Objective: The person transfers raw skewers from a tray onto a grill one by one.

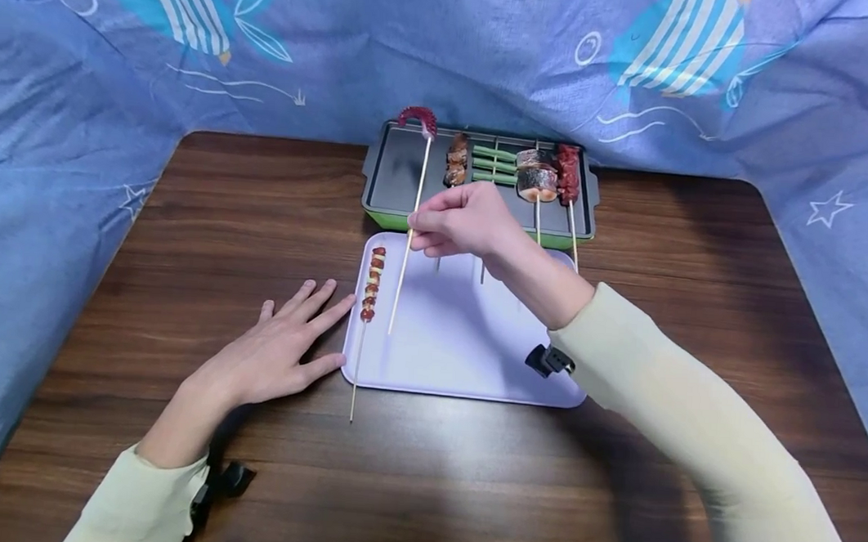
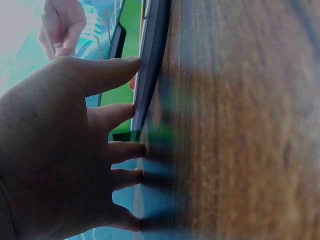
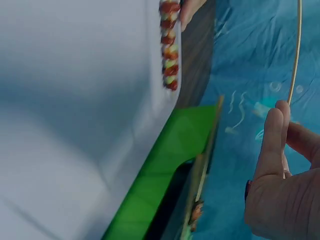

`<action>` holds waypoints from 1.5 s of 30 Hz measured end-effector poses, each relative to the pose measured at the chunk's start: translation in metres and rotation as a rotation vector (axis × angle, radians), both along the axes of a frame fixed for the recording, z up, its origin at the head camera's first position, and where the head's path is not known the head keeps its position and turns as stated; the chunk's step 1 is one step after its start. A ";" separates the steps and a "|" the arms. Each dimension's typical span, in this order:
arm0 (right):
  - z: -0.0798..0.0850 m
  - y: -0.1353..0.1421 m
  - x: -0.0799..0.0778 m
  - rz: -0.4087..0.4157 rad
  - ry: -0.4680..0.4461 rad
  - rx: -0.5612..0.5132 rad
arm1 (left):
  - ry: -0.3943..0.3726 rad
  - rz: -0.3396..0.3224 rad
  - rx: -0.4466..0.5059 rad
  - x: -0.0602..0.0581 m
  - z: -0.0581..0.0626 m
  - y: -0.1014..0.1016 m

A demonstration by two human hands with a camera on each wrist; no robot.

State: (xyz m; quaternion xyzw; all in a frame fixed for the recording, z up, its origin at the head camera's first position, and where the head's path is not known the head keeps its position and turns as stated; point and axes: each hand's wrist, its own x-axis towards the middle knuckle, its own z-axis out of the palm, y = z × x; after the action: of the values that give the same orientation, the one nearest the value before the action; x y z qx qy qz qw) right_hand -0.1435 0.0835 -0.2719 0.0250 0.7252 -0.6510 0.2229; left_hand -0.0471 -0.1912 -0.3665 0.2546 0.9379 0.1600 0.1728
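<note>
My right hand [image 1: 466, 219] pinches the wooden stick of a skewer tipped with a curled red octopus tentacle [image 1: 421, 120]. It holds the skewer above the lavender tray [image 1: 466, 363], with the tentacle end over the left part of the grill [image 1: 402, 171]. My left hand [image 1: 275, 349] lies with fingers spread on the table, its thumb and index fingertips at the tray's left edge. Along that side of the tray lies a skewer of red and pale pieces [image 1: 371, 288], its stick reaching past the front rim. In the right wrist view the pinched stick [image 3: 295, 55] rises from the fingertips.
On the grill lie a brown meat skewer [image 1: 457, 159], a green vegetable skewer [image 1: 494, 166], a fish skewer [image 1: 538, 178] and a red meat skewer [image 1: 568, 176]. Their sticks point toward the tray. A blue fish-print cloth [image 1: 445, 51] hangs behind the wooden table [image 1: 261, 196].
</note>
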 end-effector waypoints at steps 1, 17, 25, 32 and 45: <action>-0.002 0.000 -0.004 -0.011 -0.010 0.001 | 0.000 0.000 0.000 0.000 0.000 0.000; -0.027 0.003 -0.041 -0.060 -0.085 0.118 | -0.008 0.002 0.003 0.002 -0.001 0.000; -0.030 -0.001 -0.046 -0.057 -0.110 0.112 | -0.014 0.005 0.003 0.002 -0.001 -0.001; -0.028 -0.002 -0.046 -0.070 -0.119 0.135 | -0.019 0.003 0.004 0.001 -0.001 -0.001; -0.024 0.000 -0.052 -0.080 -0.113 0.285 | -0.027 0.002 0.002 0.000 0.000 -0.001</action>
State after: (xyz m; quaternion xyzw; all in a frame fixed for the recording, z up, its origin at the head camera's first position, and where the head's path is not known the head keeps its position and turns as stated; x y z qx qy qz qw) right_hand -0.1958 0.0832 -0.2961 0.1219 0.7949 -0.5475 0.2314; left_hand -0.0471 -0.1924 -0.3666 0.2515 0.9356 0.1645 0.1852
